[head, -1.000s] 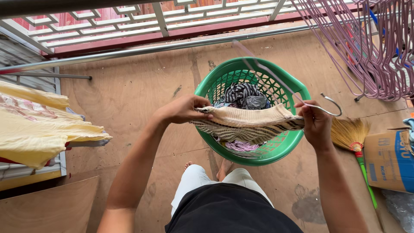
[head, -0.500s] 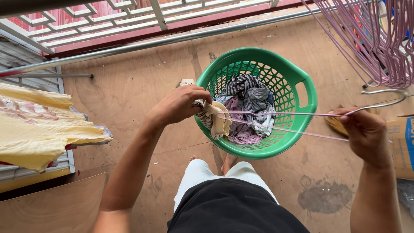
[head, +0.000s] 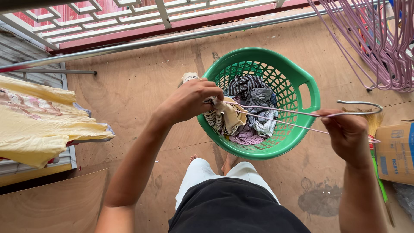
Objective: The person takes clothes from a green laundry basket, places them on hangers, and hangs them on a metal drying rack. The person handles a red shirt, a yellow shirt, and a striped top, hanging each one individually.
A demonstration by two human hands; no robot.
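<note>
Hands (head: pixel 194 100) thread hanger (head: pixel 302 115) into garment (head: pixel 226 117), seemingly.

left of the round green plastic laundry basket (head: pixel 311 86) the brown plywood floor (head: pixel 129 90) lies bare up to the yellow cloth (head: pixel 39 125) on a rack. beyond the basket a grey metal rail (head: pixel 129 45) crosses. to the basket's right, hanging pink wire hangers (head: pixel 379 47), a straw broom (head: pixel 374 125) and a cardboard box (head: pixel 394 151) crowd the way.

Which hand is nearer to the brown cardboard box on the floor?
The right hand. It holds the pink wire hanger just left of the cardboard box. The left hand grips the striped cloth across the green basket.
</note>
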